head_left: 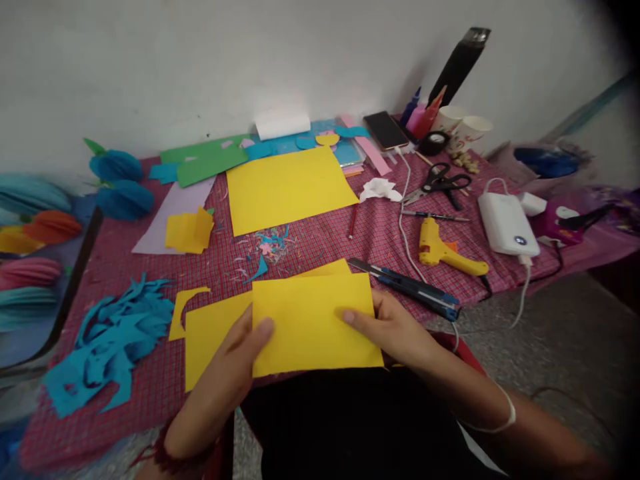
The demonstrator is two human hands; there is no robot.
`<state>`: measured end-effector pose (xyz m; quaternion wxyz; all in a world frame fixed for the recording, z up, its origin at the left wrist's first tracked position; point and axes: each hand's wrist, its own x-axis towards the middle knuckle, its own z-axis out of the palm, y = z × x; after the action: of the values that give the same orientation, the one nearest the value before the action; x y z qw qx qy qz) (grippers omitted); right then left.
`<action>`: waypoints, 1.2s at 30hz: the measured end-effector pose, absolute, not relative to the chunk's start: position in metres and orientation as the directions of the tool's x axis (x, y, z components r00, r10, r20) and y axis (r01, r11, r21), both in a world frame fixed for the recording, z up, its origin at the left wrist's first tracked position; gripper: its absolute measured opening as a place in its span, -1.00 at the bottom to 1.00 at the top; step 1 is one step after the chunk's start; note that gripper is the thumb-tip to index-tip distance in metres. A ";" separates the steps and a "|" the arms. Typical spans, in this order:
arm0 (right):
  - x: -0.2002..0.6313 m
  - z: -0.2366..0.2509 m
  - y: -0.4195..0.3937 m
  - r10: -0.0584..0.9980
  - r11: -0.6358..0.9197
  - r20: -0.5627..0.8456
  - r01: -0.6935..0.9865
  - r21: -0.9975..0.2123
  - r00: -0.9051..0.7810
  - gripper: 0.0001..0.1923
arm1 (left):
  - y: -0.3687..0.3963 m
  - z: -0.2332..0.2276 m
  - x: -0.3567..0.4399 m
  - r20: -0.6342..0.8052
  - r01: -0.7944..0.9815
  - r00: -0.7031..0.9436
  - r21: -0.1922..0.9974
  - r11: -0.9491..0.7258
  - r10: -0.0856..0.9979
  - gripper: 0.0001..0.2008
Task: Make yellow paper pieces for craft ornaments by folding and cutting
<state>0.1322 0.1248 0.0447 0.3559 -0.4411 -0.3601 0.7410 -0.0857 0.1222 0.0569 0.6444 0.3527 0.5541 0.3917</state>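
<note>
While both hands, left hand (240, 350) and right hand (393, 330), hold in their grip the folded yellow paper (315, 327) over the table (310, 247) near edge, a box cutter (407, 288) and blue paper scraps (107, 340) lie close, and the paper hides their fingers.

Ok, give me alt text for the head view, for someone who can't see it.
Both hands, left hand and right hand, hold a folded yellow sheet by its side edges over a red checked tablecloth. Around it lie a flat yellow sheet, blue paper scraps, a utility knife, a yellow glue gun and scissors.
</note>
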 end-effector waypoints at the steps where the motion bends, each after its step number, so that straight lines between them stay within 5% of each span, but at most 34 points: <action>1: 0.130 0.044 0.121 0.852 -0.471 -0.388 -0.190 -0.861 -0.352 -0.57 | 0.117 0.056 -0.083 -0.419 -0.048 0.109 0.904 0.426 0.902 -0.48; 5: 0.128 0.041 0.108 0.880 -0.408 -0.341 -0.160 -0.899 -0.332 -0.55 | 0.099 0.049 -0.071 -0.358 0.042 0.143 0.934 0.356 0.923 -0.53; 13: 0.155 0.059 0.092 0.869 -0.352 -0.256 -0.165 -0.922 -0.424 -0.68 | 0.063 0.060 -0.065 -0.394 -0.292 0.072 0.870 0.397 0.916 -0.37; 23: 0.169 0.066 0.054 0.962 -0.078 0.013 -0.319 -0.944 -0.272 -0.60 | 0.034 0.067 -0.064 -0.122 -0.274 0.084 0.952 0.140 0.989 -0.66; 29: 0.168 0.045 0.057 0.918 -0.139 -0.030 -0.249 -0.958 -0.395 -0.59 | 0.035 0.050 -0.062 -0.144 -0.280 0.098 0.946 0.167 0.985 -0.56; 36: 0.163 0.032 0.057 0.886 -0.187 -0.073 -0.209 -0.960 -0.457 -0.62 | 0.031 0.046 -0.060 -0.176 -0.044 0.068 0.983 0.179 0.982 -0.58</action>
<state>0.1628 0.0571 0.0317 0.3959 -0.3388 -0.4998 0.6919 -0.0602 0.0313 0.0458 0.5706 0.4563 0.5139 0.4495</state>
